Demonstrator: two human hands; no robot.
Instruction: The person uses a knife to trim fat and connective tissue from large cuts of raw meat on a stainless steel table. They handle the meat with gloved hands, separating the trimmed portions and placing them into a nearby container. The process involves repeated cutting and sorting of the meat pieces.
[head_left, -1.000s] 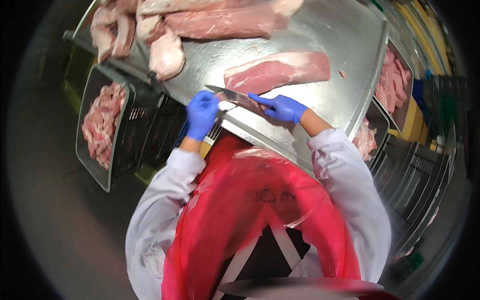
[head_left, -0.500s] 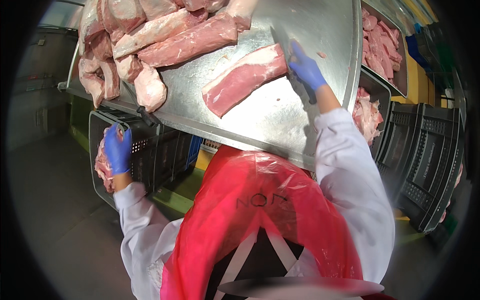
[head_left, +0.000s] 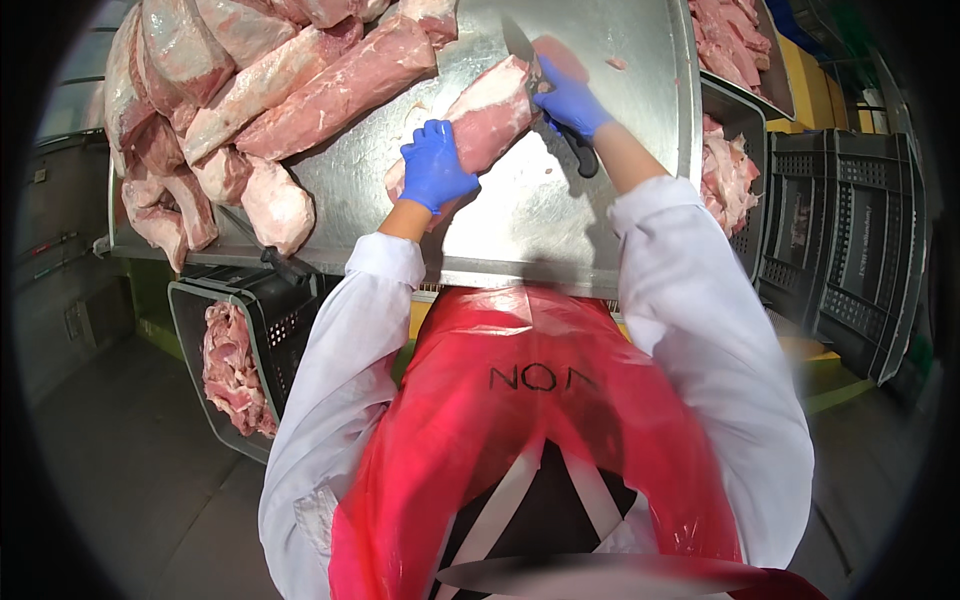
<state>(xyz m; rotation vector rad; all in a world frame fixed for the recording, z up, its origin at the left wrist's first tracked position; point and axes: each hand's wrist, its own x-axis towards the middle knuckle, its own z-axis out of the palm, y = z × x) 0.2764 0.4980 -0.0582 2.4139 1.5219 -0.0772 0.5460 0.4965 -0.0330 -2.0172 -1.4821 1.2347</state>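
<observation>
A boneless loin of pork-like meat (head_left: pixel 485 125), pink with a pale fat strip, lies slantwise on the metal table (head_left: pixel 520 225). My left hand (head_left: pixel 436 168), gloved in blue, grips it near its left end, fingers curled over the top. My right hand (head_left: pixel 572 98), in a blue glove too, is closed round a knife (head_left: pixel 518 42) with a black handle. The blade stands at the loin's right end. Just past it lies a pink slice (head_left: pixel 562 56), partly hidden by the right hand.
Several large meat pieces (head_left: pixel 265 85) are heaped at the table's left. Another black-handled knife (head_left: pixel 285 266) lies at the front edge. Crates hold trimmings at the lower left (head_left: pixel 238 370) and right (head_left: pixel 728 175). A bin of pink cuts (head_left: pixel 730 40) stands at the far right.
My left hand has moved from the lower-left crate up onto the loin. My right hand has shifted the knife to the loin's right end, and a slice now shows beyond the blade.
</observation>
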